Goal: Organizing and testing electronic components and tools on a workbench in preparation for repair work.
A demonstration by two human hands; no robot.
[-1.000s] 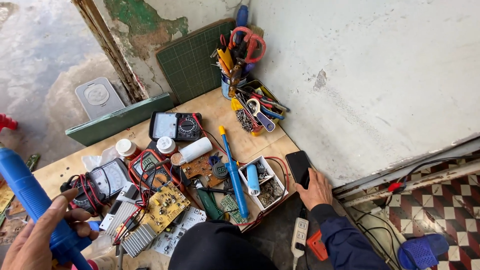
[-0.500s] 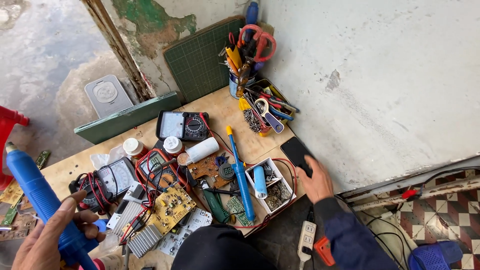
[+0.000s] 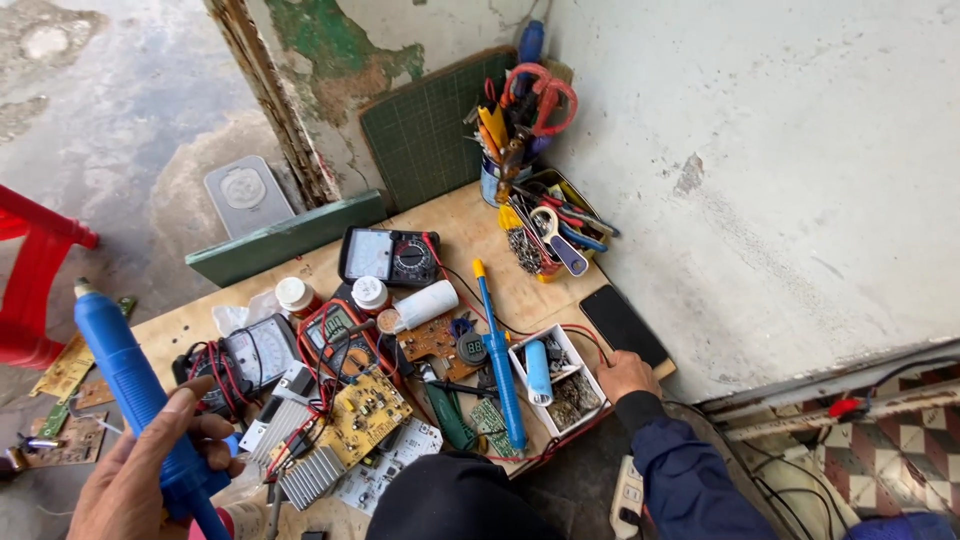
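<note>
Cluttered workbench (image 3: 505, 255); left hand (image 3: 135, 480) grips blue tool (image 3: 130, 375).

Smooth blue plastic tool (image 3: 130, 385), slightly glossy. Bare matt wood tabletop (image 3: 455, 225). Glossy black glass phone (image 3: 623, 326). Ribbed dull metal heat sink (image 3: 312, 476). Matt yellow circuit board (image 3: 368, 411). Rough, stained plaster wall (image 3: 760, 170). Matt green cutting mat (image 3: 425, 130), finely gridded.

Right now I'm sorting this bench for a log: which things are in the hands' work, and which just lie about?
In hand:
left hand grips blue tool
right hand touches black phone

Lying about:
yellow circuit board
blue solder sucker
black multimeter
tool cup
green cutting mat
</note>
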